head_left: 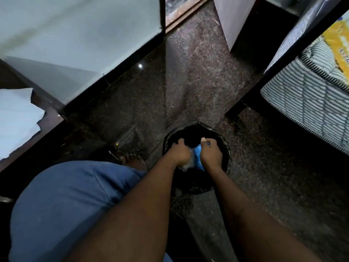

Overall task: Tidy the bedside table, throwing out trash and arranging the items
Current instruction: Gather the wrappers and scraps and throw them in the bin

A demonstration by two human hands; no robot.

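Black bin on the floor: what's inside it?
Over the bin, both hands hold blue and whitish trash. Its interior is dark, partly covered by the hands; other contents can't be seen.

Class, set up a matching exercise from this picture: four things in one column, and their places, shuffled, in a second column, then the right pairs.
Things:
1. bin
2. blue trash
3. mattress
4. white paper

Places:
A. far left, on a dark wooden top
B. on the floor, under both hands
C. right edge, on a dark frame
D. between the left hand and the right hand, over the bin

Pairs: 1-B, 2-D, 3-C, 4-A
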